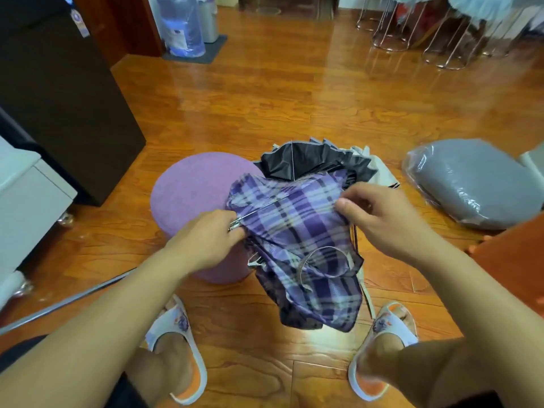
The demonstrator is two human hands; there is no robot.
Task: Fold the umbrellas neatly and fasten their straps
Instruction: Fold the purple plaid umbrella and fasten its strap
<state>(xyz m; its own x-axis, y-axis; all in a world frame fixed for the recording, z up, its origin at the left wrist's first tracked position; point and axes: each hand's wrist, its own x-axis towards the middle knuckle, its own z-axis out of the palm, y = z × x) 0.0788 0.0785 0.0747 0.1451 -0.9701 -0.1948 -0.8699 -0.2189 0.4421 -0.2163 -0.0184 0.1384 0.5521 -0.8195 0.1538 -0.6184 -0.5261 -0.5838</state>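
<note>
A purple plaid umbrella [306,240] with a black lining hangs collapsed and loose between my hands, above the floor. My left hand [212,234] pinches the fabric and a metal rib tip at its left edge. Over on the upper right edge, my right hand [379,213] grips the cloth with curled fingers. The umbrella's strap [323,260] loops loosely over the front of the fabric. A second, black umbrella [312,160] lies rumpled on the floor just behind the plaid one.
A round purple stool [194,198] stands at the left, touching the plaid fabric. A grey cushion in plastic wrap [474,184] lies at the right. A dark cabinet [64,98] rises at the left. My slippered feet [176,348] rest on the wooden floor below.
</note>
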